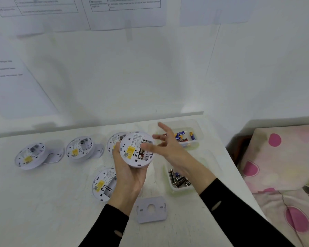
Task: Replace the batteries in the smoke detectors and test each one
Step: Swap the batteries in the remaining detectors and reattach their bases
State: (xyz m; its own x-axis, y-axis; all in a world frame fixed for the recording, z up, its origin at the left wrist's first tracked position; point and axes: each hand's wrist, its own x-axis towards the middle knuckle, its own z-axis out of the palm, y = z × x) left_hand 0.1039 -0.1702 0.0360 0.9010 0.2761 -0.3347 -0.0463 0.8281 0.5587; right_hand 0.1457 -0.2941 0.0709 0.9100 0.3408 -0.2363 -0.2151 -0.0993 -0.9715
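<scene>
My left hand (pixel 128 177) grips a round white smoke detector (pixel 132 152) from below, its back side toward me, with a yellow label and a black battery in its bay. My right hand (pixel 165 145) hovers just right of it, fingers spread, thumb at the battery bay, holding nothing. Other detectors lie back-up on the white table: one at far left (pixel 29 155), a second beside it (pixel 79 147), another partly hidden behind the held one (pixel 114 139), and one below my left hand (pixel 103 184).
A clear tray of blue and red batteries (pixel 196 138) stands at the back right. A second clear tray with black batteries (pixel 179 180) sits nearer. A grey mounting plate (pixel 151 209) lies near the front. The table edge (pixel 239 175) runs along the right, with a spotted bedcover (pixel 284 157) beyond.
</scene>
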